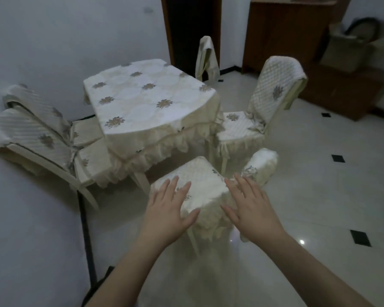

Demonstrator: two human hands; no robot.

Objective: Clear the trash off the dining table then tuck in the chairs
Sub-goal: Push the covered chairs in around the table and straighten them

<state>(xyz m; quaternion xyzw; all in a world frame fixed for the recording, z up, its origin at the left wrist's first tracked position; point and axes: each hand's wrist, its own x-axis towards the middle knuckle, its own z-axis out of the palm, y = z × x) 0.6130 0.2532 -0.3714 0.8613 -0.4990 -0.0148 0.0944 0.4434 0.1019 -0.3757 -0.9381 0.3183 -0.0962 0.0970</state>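
My left hand (167,210) and right hand (249,209), both spread empty, hover over the nearest chair (193,187), pulled out from the cleared bench (146,100), ready for pushing in.

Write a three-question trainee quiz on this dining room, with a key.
1. True or false: trash lies on the tablecloth.
2. Which chair sits nearest the hands? A) the near chair in front of them B) the chair by the doorway C) the two chairs by the wall
3. Fill in: the left hand and the right hand are both ____, fingers spread.

Key: 1 false, no trash shows on it. 2 A. 3 open.
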